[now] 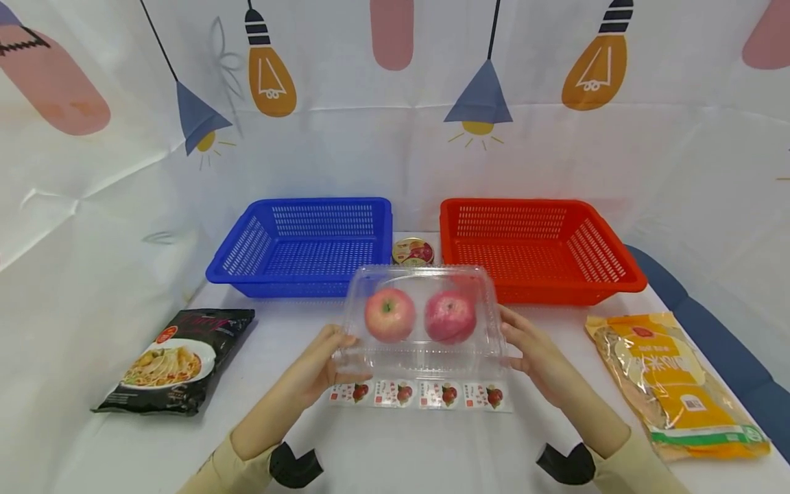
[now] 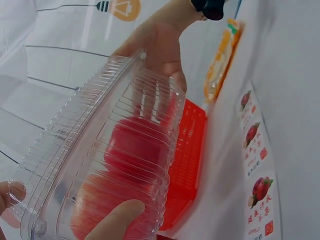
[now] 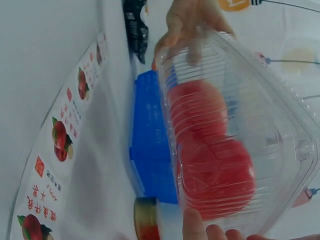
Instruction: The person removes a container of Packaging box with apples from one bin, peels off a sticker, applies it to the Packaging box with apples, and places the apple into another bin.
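Head: L hand [image 1: 327,355] & R hand [image 1: 533,346] gripped 1 clear box [image 1: 420,358], ctr., w/ 2 apples [image 1: 390,315]; it part-blocked 1 blue basket [image 1: 324,254] (10 o'clock) & 1 red basket [image 1: 506,248] (2). 1 tin [image 1: 413,251] lay at 12; 4 labels [image 1: 404,394], 6; 1 black pkt. [image 1: 175,360], 8; 1 yellow bag [image 1: 679,391], 4. L wrist: 3 labels showed, 3 o'clock. R wrist: tin, 7.
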